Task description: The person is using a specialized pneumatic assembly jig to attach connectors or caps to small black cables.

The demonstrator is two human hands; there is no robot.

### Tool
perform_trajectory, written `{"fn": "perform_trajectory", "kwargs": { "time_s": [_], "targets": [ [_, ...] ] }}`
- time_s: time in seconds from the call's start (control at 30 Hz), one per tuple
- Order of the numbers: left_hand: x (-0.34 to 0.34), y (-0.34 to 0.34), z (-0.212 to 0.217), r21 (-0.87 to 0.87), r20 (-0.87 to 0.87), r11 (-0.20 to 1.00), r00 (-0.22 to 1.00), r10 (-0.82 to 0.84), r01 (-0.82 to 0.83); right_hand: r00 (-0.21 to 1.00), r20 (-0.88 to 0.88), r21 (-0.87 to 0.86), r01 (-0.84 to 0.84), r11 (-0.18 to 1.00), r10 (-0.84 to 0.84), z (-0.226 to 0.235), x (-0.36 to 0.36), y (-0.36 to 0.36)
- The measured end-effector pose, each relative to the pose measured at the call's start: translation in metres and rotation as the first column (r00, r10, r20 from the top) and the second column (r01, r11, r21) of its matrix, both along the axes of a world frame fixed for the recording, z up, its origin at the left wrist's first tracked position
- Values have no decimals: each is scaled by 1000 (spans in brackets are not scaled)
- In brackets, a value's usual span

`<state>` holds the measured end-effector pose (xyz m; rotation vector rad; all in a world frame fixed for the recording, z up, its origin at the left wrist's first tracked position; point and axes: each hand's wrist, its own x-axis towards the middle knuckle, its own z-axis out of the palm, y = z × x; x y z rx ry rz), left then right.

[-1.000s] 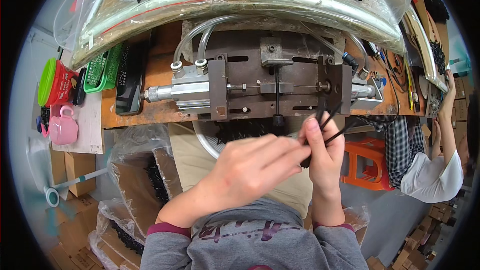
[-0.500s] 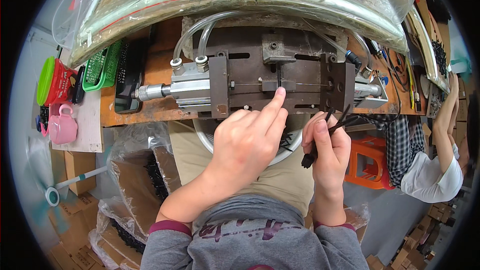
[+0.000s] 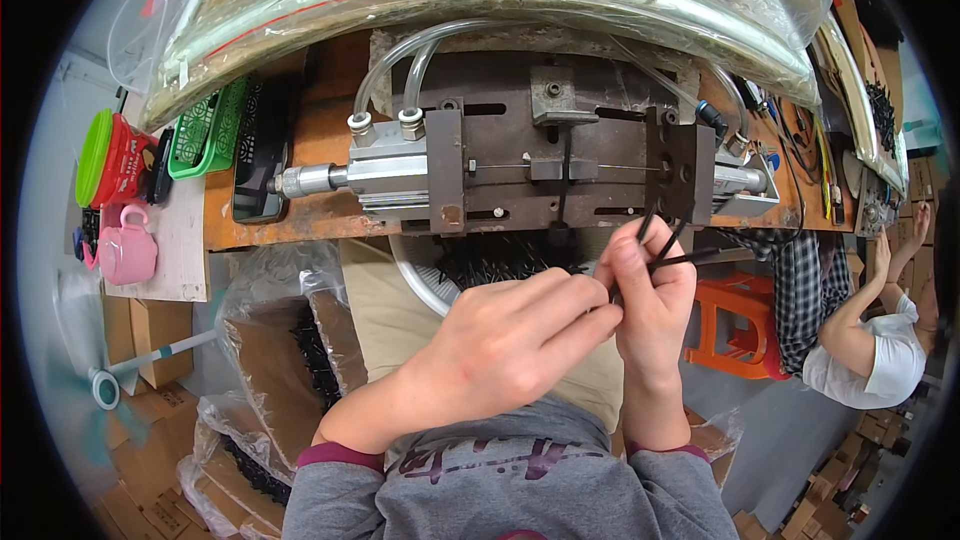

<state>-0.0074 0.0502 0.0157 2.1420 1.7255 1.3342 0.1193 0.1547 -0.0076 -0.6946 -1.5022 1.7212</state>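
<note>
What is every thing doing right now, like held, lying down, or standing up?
Left hand: fingertips at the black strips, beside the right hand.
Right hand: closed on the black strips.
Black strips: held, ends sticking up.
Metal press: lying on the bench, one black strip upright in its middle slot.
Clear hoses: plugged into the cylinder.
Pink mug: upright.
Orange stool: standing, nobody on it.

A: Is there room ahead of the hands?
B: Little. The metal press fixture (image 3: 560, 155) on the wooden bench (image 3: 300, 210) stands just beyond the right hand (image 3: 650, 290), with clear hoses (image 3: 420, 60) arching above it.
A: To the sides?
B: An orange stool (image 3: 735, 325) is near on the right; plastic-wrapped boxes (image 3: 280, 340) crowd the left, below the left hand (image 3: 500, 345)
</note>
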Motion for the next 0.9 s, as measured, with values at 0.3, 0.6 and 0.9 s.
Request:
{"fn": "perform_trajectory", "kwargs": {
  "time_s": [0.3, 0.6, 0.9],
  "targets": [
    [-6, 12, -22, 8, -180, 947, 931, 318, -322, 999, -24, -75, -39, 996, 37, 5, 11, 7],
    [-8, 19, -16, -64, -246, 928, 907, 341, -367, 995, 51, 2, -89, 996, 89, 12, 20, 6],
    [2, 8, -5, 186, -53, 976, 991, 125, -113, 971, -9, 2, -239, 971, 239, 13, 13, -1]
  ]
}}
